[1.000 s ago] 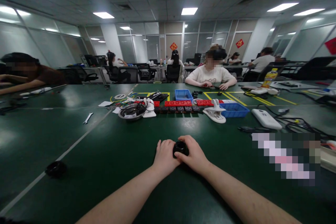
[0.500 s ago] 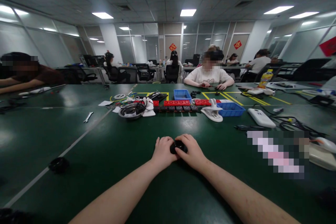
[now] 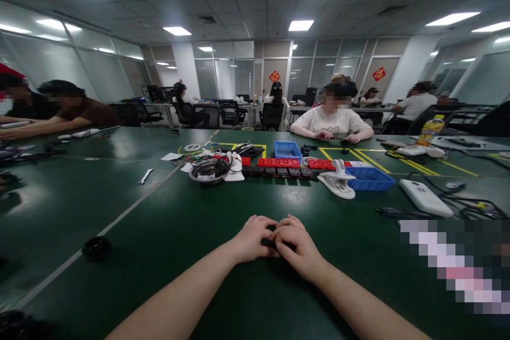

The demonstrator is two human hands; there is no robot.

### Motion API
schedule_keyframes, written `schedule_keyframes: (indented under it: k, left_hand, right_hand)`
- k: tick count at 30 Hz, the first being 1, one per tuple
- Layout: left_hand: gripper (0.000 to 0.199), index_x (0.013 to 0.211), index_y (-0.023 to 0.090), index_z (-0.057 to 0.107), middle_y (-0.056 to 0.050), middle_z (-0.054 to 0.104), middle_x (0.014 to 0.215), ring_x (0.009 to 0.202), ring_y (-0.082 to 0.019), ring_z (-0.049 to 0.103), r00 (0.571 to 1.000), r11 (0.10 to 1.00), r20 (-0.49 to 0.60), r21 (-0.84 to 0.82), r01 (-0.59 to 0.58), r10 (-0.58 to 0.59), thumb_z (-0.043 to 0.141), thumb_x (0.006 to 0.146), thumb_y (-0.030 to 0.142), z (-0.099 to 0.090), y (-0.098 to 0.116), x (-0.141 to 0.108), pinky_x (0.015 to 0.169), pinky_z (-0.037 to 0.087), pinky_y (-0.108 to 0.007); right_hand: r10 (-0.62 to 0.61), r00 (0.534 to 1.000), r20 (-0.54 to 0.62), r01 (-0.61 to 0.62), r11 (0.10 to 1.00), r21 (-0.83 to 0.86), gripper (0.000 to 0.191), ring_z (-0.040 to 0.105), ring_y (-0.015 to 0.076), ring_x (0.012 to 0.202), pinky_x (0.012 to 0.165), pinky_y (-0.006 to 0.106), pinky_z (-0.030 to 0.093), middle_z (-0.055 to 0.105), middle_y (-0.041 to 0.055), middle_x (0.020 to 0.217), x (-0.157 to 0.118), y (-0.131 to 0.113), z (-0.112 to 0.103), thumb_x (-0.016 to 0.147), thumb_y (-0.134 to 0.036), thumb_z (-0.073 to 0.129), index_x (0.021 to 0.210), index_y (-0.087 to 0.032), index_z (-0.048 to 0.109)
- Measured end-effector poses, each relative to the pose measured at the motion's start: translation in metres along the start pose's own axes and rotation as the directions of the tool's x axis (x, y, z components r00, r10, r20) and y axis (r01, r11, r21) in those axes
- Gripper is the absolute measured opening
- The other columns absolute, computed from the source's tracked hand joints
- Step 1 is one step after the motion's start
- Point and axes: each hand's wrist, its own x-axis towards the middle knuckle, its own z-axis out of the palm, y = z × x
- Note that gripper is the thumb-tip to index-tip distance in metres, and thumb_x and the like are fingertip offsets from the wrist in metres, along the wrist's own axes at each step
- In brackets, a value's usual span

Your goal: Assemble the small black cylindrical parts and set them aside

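My left hand (image 3: 255, 238) and my right hand (image 3: 295, 244) meet over the green table (image 3: 191, 287), fingertips touching. Both curl round a small black object (image 3: 271, 243), mostly hidden behind the fingers. My left thumb lies along its near side, and my right fingers cover its right part. Another black piece (image 3: 96, 248) lies on the table to the left, beside a pale line.
Beyond my hands are a metal bowl with cables (image 3: 207, 179), red power strips (image 3: 279, 162), a white clamp (image 3: 338, 183) and blue bins (image 3: 368, 178). A wrench (image 3: 145, 176) lies left; a white device (image 3: 425, 197) lies right. A person (image 3: 332, 117) sits opposite.
The view has shifted, so the table items appear farther right. My fingers have moved over the black object, which now shows less than before.
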Motion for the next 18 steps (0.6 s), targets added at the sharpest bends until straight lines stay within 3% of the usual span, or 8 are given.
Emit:
schedule_keyframes:
  k: [3,7,9,11,14,18]
  left_hand:
    - [0.032,0.094,0.029,0.063,0.000,0.050,0.120,0.115,-0.025,0.038,1.000,1.000,-0.007,-0.009,0.006,-0.006,0.071,0.064,0.036,0.000,0.003,-0.001,0.101,0.019,-0.046]
    - [0.073,0.119,0.027,0.047,-0.004,0.048,0.123,0.116,-0.027,0.038,0.998,0.997,-0.039,-0.051,0.051,-0.053,0.074,0.054,0.047,0.000,0.009,-0.003,0.102,0.016,-0.050]
    - [0.096,0.130,0.024,0.030,-0.008,0.037,0.133,0.122,-0.029,0.031,0.991,0.992,-0.079,-0.071,0.100,-0.106,0.074,0.050,0.051,0.002,0.013,-0.004,0.103,0.014,-0.051]
    - [0.109,0.136,0.021,0.015,-0.011,0.023,0.140,0.128,-0.029,0.021,0.978,0.985,-0.130,-0.079,0.152,-0.161,0.073,0.049,0.054,0.005,0.018,-0.005,0.104,0.011,-0.052]
    - [0.112,0.136,0.019,0.013,-0.012,0.023,0.140,0.128,-0.030,0.019,0.949,0.970,-0.202,-0.059,0.235,-0.242,0.072,0.048,0.057,0.013,0.028,-0.006,0.104,0.008,-0.053]
    - [0.084,0.117,0.018,0.042,-0.010,0.046,0.118,0.115,-0.030,0.037,0.908,0.946,-0.277,-0.010,0.324,-0.314,0.071,0.048,0.057,0.025,0.037,-0.005,0.103,0.015,-0.053]
  right_hand:
    - [-0.027,1.000,-0.009,0.027,1.000,0.004,0.020,0.053,0.0187,0.082,0.089,0.040,0.034,0.062,0.0001,0.071,-0.002,-0.001,0.002,0.081,-0.025,0.043,0.068,-0.022,0.057]
    - [-0.044,0.996,-0.084,0.041,0.998,-0.040,0.020,0.051,0.0199,0.096,0.097,0.044,0.025,0.062,0.0014,0.097,-0.006,0.005,0.002,0.084,-0.032,0.043,0.094,-0.025,0.059]
    - [-0.011,0.989,-0.150,0.001,0.998,-0.069,0.029,0.048,0.0219,0.103,0.099,0.046,0.022,0.057,0.0042,0.109,-0.008,0.011,0.003,0.084,-0.036,0.042,0.109,-0.025,0.051]
    - [0.051,0.976,-0.212,-0.072,0.993,-0.090,0.036,0.048,0.0237,0.103,0.094,0.045,0.029,0.055,0.0081,0.109,-0.009,0.018,0.005,0.083,-0.040,0.043,0.113,-0.021,0.046]
    - [0.124,0.959,-0.253,-0.156,0.982,-0.107,0.036,0.051,0.0234,0.091,0.081,0.040,0.040,0.056,0.0098,0.098,-0.009,0.025,0.008,0.080,-0.041,0.045,0.106,-0.017,0.046]
    - [0.148,0.955,-0.257,-0.187,0.973,-0.134,0.027,0.050,0.0199,0.074,0.068,0.034,0.041,0.053,0.0046,0.079,-0.007,0.022,0.011,0.074,-0.042,0.053,0.084,-0.018,0.048]
